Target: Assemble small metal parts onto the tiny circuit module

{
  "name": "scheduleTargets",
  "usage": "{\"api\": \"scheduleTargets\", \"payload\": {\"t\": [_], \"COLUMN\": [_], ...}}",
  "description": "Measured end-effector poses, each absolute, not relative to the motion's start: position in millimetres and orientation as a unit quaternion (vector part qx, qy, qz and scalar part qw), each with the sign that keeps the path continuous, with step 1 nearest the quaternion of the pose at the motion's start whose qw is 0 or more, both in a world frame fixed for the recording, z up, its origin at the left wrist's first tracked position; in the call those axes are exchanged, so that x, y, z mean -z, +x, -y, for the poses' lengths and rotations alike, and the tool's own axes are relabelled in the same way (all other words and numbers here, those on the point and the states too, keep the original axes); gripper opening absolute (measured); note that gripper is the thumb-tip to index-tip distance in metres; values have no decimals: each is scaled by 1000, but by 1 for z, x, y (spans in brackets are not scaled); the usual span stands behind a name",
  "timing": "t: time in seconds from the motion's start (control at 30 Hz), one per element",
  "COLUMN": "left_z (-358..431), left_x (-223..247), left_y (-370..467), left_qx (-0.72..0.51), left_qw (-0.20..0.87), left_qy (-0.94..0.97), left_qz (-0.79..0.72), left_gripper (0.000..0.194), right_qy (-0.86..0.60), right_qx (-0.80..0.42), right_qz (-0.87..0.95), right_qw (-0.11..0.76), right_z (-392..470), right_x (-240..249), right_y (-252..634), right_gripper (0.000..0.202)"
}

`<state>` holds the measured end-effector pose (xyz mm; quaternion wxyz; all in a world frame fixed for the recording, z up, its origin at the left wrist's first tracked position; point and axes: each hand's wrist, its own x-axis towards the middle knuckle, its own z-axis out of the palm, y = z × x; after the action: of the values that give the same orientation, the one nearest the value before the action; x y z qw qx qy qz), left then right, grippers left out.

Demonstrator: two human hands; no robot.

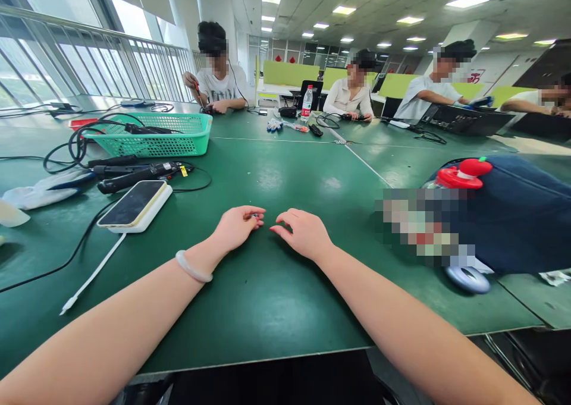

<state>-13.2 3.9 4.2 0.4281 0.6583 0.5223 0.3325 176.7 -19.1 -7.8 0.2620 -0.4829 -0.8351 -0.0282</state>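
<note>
My left hand (238,227) hovers over or rests on the green table (276,310), its fingers curled round a small greyish object (254,216) whose kind I cannot make out. A pale bangle (191,267) circles the left wrist. Just to the right, separated by a narrow gap, my right hand (306,234) has its fingers bent and its thumb apart from them. Nothing shows between those fingers. Both hands face each other near the middle of the table.
Left are a phone on a white case (136,204), a black corded tool (138,176), a glove (40,191) and a green basket (165,134). Right are a dark blue bag (521,214) and a red-lidded bottle (459,176). Several people sit across the table.
</note>
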Motion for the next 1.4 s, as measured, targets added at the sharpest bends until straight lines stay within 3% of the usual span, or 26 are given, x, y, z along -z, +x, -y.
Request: {"api": "scheduleTargets", "payload": {"t": [0.07, 0.13, 0.3, 0.67, 0.83, 1.07, 1.17, 1.27, 1.4], "left_z": [-13, -21, -31, -34, -41, -46, -35, -18, 2], "left_x": [-10, -16, -20, -31, -20, -6, -6, -9, -14], "left_y": [-32, -55, -102, -111, -116, -100, -70, -36, -13], "left_qx": [-301, -254, -180, -121, -179, -262, -312, -367, -358], "left_qw": [216, 83, -19, 30, 34, 121, 217, 377, 428], "left_qy": [703, 699, 653, 622, 627, 619, 642, 661, 692], "left_qz": [-607, -663, -735, -773, -757, -730, -666, -535, -457], "left_gripper": [32, 34, 30, 25, 31, 31, 31, 36, 35], "right_qy": [-499, -512, -525, -536, -535, -527, -510, -490, -484], "right_qx": [0, -27, -57, -42, -43, -67, -76, -95, -102], "right_qz": [825, 817, 806, 791, 788, 791, 808, 831, 842], "right_qw": [264, 262, 268, 294, 300, 304, 286, 248, 215], "right_z": [18, 16, 16, 19, 18, 21, 21, 18, 14], "right_x": [7, 6, 4, 2, 3, 2, 4, 9, 14], "right_y": [180, 184, 187, 189, 188, 185, 183, 182, 182], "right_gripper": [26, 27, 25, 25, 23, 23, 22, 14, 21]}}
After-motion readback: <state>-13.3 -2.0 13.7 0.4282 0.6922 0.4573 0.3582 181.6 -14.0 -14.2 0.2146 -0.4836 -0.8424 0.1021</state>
